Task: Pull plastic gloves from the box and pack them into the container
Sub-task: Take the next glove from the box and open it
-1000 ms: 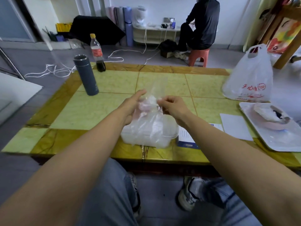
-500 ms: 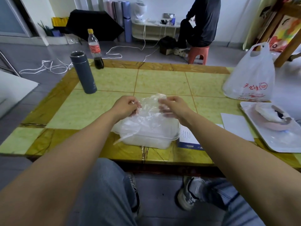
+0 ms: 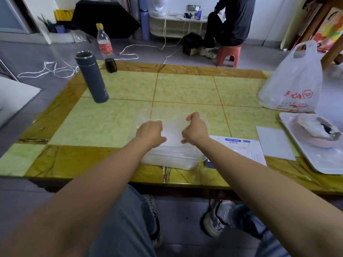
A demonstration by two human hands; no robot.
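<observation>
Both hands are down over the job here. Our left hand has its fingers curled under, and our right hand is curled the same way, thumb up. Each looks clamped on an edge of a thin clear glove stretched between them. The two hands sit near each other but apart, and we judge that the spacing is there to hold the film flat so it goes down without bunching.

Right beneath both hands sits the clear container, at the near edge of the table, close to our body so the arms reach it easily. A whitish heap of film already lies inside it.

Just outside the right wrist, partly under that forearm, lies a flat white-and-blue box. We take it for the glove supply, kept within a short reach. It carries a blue label strip, but the print is too small to read.

Further out past the right hand we have a white card, a white tray, and a white carrier bag with red Chinese characters that we cannot make out for certain. Well off beyond the left hand stand a dark flask and a bottle with an unreadable red label, both upright and out of the working path.
</observation>
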